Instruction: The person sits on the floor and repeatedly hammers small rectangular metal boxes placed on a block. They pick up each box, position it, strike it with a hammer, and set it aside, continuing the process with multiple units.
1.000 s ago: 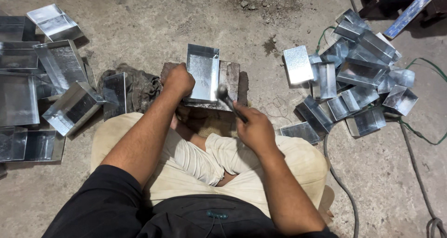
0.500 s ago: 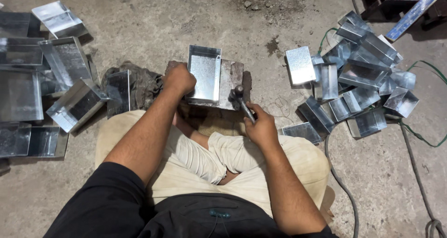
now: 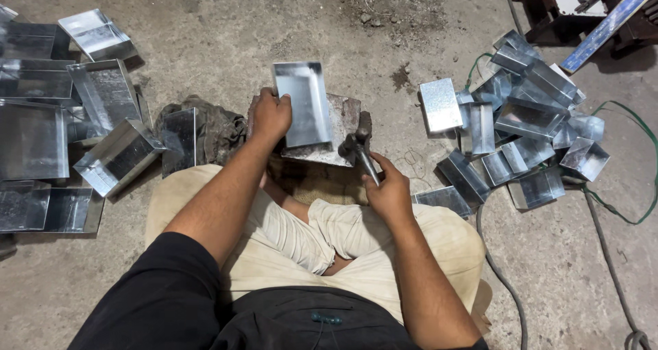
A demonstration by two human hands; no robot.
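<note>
**Hammer dropped low, tray pinned on the block**

Since half a second back: hammer head [image 3: 355, 143] swung down and rightward, now low beside the block's right edge; tray barely shifted.

Far out to the left of the left grip: a spread of finished galvanised trays [image 3: 41, 127] on the concrete floor [image 3: 205, 28], with a dark rag [image 3: 212, 124] between them and the grip.

Left hand [image 3: 271, 115]: clenched on the near left rim of the shiny sheet-metal tray [image 3: 303, 102], pressing it flat onto the metal block [image 3: 336, 134] underneath.

Right hand [image 3: 389, 192]: closed around the hammer's handle, head pointing up and away, just right of the tray and touching or nearly touching the block; cannot tell which.

Well out to the right of that grip: a heap of smaller folded tray pieces [image 3: 521, 127], green cable [image 3: 630, 206] trailing past.

For a clean strike, probably best: tray edge kept square over the block, left fingers clear of the hammer path, short controlled blows along the fold.
</note>
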